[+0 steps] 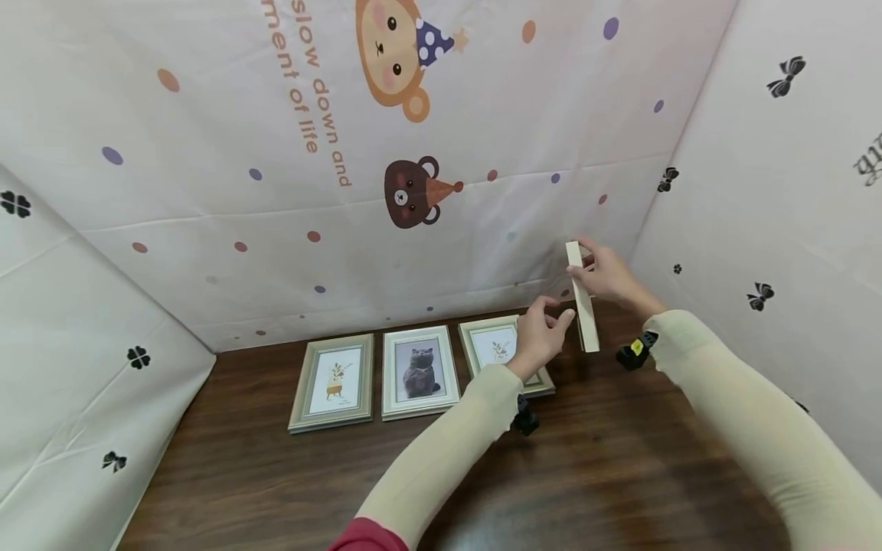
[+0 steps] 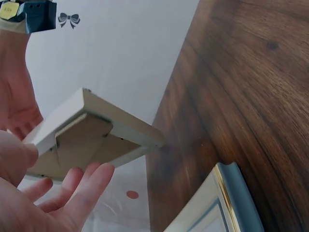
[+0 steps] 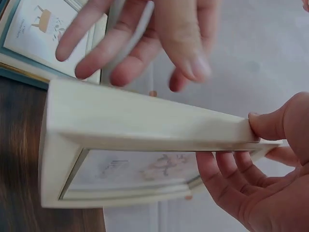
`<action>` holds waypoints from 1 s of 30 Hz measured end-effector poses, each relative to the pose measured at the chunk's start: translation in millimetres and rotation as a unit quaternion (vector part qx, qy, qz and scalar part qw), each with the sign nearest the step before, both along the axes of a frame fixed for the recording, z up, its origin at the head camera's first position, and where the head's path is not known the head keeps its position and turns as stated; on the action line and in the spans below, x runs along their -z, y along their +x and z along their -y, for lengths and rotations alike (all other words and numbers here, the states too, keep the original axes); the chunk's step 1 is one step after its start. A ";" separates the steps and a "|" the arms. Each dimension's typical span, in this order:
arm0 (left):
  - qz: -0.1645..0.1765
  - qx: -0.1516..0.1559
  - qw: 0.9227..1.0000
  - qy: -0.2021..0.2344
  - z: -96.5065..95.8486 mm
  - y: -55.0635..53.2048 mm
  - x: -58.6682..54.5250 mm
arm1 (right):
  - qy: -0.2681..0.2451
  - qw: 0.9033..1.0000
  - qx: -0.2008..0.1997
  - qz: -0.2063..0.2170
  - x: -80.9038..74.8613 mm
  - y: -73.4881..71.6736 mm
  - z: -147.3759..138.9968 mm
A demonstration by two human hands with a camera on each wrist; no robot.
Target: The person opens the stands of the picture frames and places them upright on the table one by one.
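My right hand (image 1: 605, 274) grips one end of a cream picture frame (image 1: 586, 317), thumb on one side and fingers on the other. The frame stands edge-on to the head view, tilted above the dark wooden table. Its brown backing with a support flap (image 2: 79, 137) faces the left wrist camera, while the right wrist view shows a pale print (image 3: 140, 166) under its front. My left hand (image 1: 540, 337) is beside the frame's back, fingers spread and slightly bent, holding nothing. Below the left forearm lies a framed plant print (image 1: 499, 344), partly covered.
A framed cat picture (image 1: 421, 371) and another framed plant print (image 1: 336, 383) lie in a row to the left on the wooden table (image 1: 276, 482). Behind them hangs a printed cloth (image 1: 276, 199) with cartoon bears; more white cloth (image 1: 758, 229) closes off both sides.
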State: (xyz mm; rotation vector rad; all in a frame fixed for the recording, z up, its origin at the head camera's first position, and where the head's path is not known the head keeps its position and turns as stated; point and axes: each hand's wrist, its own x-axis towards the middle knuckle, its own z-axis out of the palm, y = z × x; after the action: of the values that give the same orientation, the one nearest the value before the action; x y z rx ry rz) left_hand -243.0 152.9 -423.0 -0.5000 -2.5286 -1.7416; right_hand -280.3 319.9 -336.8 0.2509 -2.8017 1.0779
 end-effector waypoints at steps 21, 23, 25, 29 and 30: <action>0.126 0.081 0.988 0.020 -11.8 8.9 1.2 | -0.083 0.995 -0.056 0.028 3.9 11.9 -29.2; 0.144 0.090 0.985 0.041 -13.1 10.2 0.7 | -0.085 0.994 -0.057 0.027 3.8 13.3 -29.2; 0.154 0.095 0.982 0.054 -14.3 11.0 0.2 | -0.084 0.995 -0.057 0.026 4.1 14.0 -29.3; 0.170 0.088 0.979 0.067 -17.3 12.2 0.1 | -0.080 0.995 -0.052 0.034 4.6 15.0 -28.5; 0.173 0.086 0.979 0.071 -18.0 12.4 0.4 | -0.081 0.995 -0.052 0.036 5.0 15.0 -28.4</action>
State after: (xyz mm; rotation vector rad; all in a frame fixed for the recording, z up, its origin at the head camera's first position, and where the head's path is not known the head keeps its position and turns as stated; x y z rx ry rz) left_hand -230.6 170.9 -423.3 -0.4535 -2.6159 -2.2304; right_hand -265.3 348.3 -341.8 0.3518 -2.7701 1.3543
